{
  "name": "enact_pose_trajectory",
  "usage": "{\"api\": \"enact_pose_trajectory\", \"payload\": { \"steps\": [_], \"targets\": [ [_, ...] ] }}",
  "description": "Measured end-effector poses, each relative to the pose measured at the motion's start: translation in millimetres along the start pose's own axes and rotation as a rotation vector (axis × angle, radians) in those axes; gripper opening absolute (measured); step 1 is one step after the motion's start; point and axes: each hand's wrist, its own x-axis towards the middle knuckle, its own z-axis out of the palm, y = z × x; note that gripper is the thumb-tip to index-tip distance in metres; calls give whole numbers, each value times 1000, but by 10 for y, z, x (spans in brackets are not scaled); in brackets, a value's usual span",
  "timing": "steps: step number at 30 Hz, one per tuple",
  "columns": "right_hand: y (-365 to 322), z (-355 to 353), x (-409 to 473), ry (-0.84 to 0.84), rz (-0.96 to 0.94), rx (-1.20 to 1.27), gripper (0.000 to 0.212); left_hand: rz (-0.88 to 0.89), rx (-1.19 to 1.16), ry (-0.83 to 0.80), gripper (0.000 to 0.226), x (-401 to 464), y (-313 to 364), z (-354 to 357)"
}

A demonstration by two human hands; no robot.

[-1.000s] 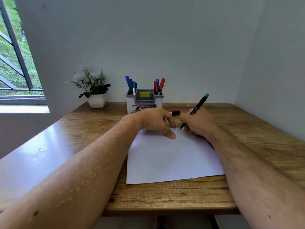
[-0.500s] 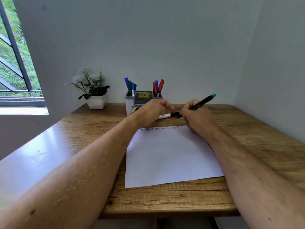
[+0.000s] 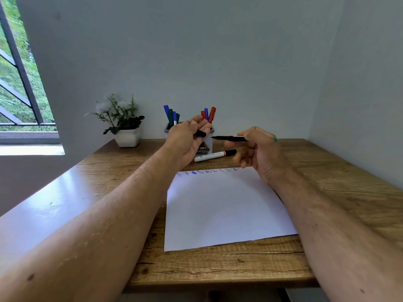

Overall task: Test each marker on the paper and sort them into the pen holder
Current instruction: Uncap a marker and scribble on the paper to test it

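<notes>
From the head camera, the task looks well along: a row of scribbles runs along the far edge of the paper, and blue, green and red markers stand in the pen holder. The right hand pinches an uncapped black marker, the left hand pinches its cap, apart, and a white marker lies untested on the desk. The holder's compartments are mostly hidden behind the left hand.

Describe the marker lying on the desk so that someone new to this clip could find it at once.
On the wooden desk, look between the sheet of paper and the pen holder at the back. The white marker lies flat there. It alone is neither in a hand nor in the holder, and it has a white barrel with a black cap.
</notes>
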Motion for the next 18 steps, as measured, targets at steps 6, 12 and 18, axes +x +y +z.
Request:
{"api": "enact_pose_trajectory", "payload": {
  "steps": [6,12,18],
  "targets": [
    [-8,14,-15,-20,0,-7,11,-18,30,34,28,4,-37,10],
    [-12,25,-10,-9,-2,-18,11,-36,74,3,28,15,-47,-13],
    [-5,21,-11,-27,-3,-39,12,-29,89,-4,28,30,-35,-31]
  ]
}}
